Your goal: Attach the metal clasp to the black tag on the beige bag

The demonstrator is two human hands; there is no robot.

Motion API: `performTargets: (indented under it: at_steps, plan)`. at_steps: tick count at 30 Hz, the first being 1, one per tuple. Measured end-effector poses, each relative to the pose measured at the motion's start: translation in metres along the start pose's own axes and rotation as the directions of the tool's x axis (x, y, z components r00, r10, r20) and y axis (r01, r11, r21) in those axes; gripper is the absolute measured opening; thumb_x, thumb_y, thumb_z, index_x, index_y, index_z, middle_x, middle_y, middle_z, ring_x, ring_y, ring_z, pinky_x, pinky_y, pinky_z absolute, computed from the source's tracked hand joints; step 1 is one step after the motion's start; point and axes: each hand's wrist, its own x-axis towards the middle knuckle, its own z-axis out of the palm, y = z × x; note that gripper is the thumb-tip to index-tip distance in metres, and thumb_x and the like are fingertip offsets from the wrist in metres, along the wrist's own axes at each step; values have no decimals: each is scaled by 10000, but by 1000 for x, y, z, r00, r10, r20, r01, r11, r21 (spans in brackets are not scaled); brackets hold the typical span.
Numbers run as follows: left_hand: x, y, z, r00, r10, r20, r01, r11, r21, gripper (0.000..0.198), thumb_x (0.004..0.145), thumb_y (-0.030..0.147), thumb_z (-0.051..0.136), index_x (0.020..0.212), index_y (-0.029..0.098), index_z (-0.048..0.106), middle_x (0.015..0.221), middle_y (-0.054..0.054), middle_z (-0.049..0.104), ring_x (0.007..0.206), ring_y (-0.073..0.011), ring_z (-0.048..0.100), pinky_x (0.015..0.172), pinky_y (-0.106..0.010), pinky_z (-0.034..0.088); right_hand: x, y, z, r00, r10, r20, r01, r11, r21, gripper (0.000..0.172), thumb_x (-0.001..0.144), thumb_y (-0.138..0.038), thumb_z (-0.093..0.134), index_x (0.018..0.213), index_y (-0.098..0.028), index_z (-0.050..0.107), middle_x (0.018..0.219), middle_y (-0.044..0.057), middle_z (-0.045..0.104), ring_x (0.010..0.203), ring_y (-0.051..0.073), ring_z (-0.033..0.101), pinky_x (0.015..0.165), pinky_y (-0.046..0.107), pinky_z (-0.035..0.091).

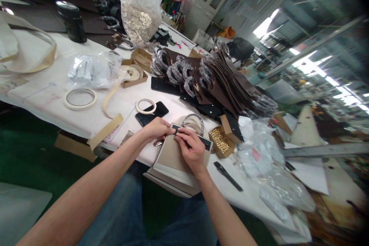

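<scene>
A beige bag panel (pixel 168 157) lies at the table's front edge, its lower part folded and overhanging above my lap. Along its upper edge are dark strips (pixel 207 145), and a plastic-wrapped handle (pixel 201 120) rises behind it. My left hand (pixel 158 128) is closed, thumb and fingers pinching the panel's upper left corner. My right hand (pixel 191 147) is bent over the panel, its fingertips pressed together at the dark strip near that corner. What these fingertips hold, if anything, is too small to make out. A small shiny metal piece (pixel 158 143) lies beside my left hand.
Behind the panel are a phone (pixel 161 109), a tape roll (pixel 146 106) and stacked dark brown bag pieces (pixel 230 80). To the right stand a box of gold-coloured parts (pixel 220 141), a black tool (pixel 227 176) and plastic bags (pixel 259 157). Another tape roll (pixel 80 91) lies left.
</scene>
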Motion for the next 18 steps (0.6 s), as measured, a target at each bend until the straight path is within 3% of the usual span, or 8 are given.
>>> performTargets:
  at_steps: [5, 9, 13, 18]
  plan:
    - [0, 1, 1, 1000, -4, -22, 4, 1000, 13, 309, 836, 286, 902, 656, 129, 707, 508, 8, 549, 406, -82, 406, 387, -196, 319, 3, -1, -1, 1000, 12, 20, -12, 1000, 8, 192, 1097, -204, 749, 1232, -304, 842, 1351, 90, 787, 1226, 291, 760, 1092, 531, 636]
    - [-1, 3, 1, 999, -12, -37, 13, 999, 30, 301, 850, 254, 882, 640, 128, 707, 505, 1, 565, 402, -82, 413, 383, -192, 325, 7, -2, -2, 996, 81, -36, -82, 996, -22, 154, 1070, -263, 806, 1211, -304, 850, 1346, 98, 769, 1252, 310, 735, 1109, 546, 617]
    - [-1, 4, 1, 999, -14, -34, 15, 1000, 15, 286, 862, 224, 849, 635, 130, 703, 496, 1, 565, 385, -84, 407, 374, -196, 329, 6, 1, -2, 998, 58, -37, -59, 998, -15, 119, 1075, -269, 807, 1166, -314, 869, 1211, 72, 815, 1147, 298, 761, 1069, 543, 624]
    - [0, 3, 1, 1000, -11, -21, 12, 1000, 21, 312, 840, 268, 892, 633, 135, 701, 504, -3, 579, 400, -88, 431, 382, -196, 335, 4, 3, -1, 999, 35, -18, -35, 999, -4, 172, 1086, -254, 787, 1221, -323, 868, 1252, 73, 824, 1156, 301, 770, 1075, 554, 626]
